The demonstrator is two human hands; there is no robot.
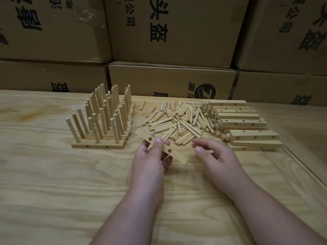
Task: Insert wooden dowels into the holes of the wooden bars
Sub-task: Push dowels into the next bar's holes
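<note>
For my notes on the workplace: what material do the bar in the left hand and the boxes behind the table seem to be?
Bar: it looks like pale, unfinished wood, matte, with drilled round holes. Boxes: they appear to be brown corrugated cardboard, with folded flaps, taped seams and black printing.

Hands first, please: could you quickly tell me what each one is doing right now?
Left hand: holds a wooden bar.
Right hand: fingers loosely curled, holding nothing, open.

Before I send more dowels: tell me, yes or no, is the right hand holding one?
No: the right hand hovers empty near the loose dowels, while the left hand grips a bar.
</note>
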